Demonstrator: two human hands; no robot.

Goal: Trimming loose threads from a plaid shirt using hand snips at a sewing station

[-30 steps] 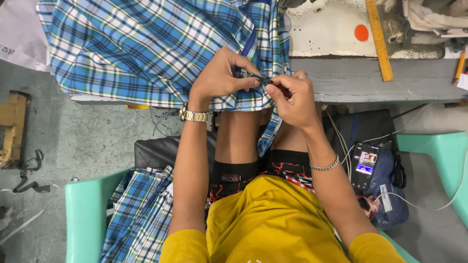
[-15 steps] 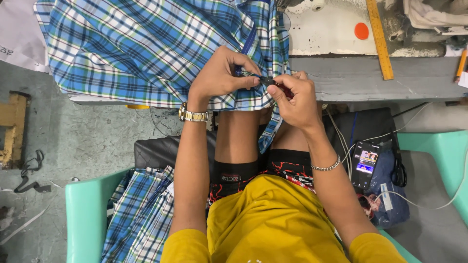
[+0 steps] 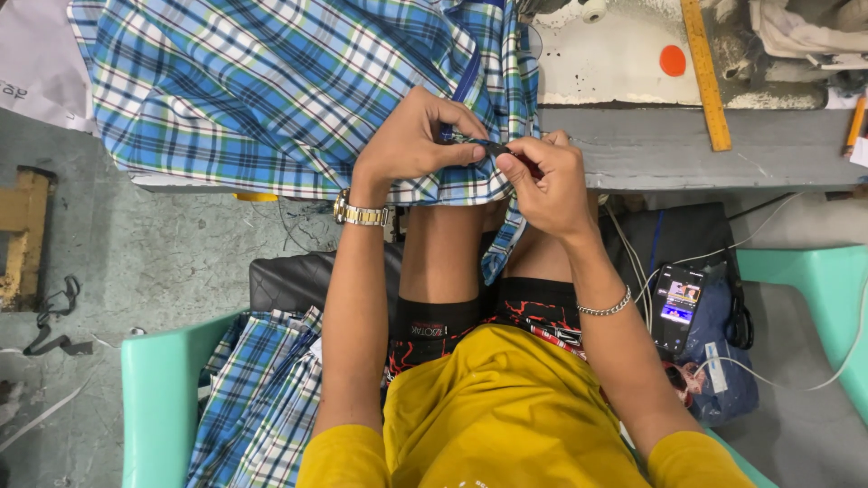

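2 hands, my left hand (image 3: 411,145) and right hand (image 3: 542,185), pinch the plaid fabric (image 3: 271,90) hem in their fingers at the worktop (image 3: 687,163) edge.

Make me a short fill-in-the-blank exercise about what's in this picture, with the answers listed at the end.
1. Both hands pinch the edge of a blue, white and green ____ fabric at the grey table's edge.
2. The left hand has a metal ____ on its wrist.
3. The right hand has a thin silver ____ on its wrist.
4. A long ____ wooden ruler lies on the grey table.

Missing words: plaid; watch; bracelet; yellow
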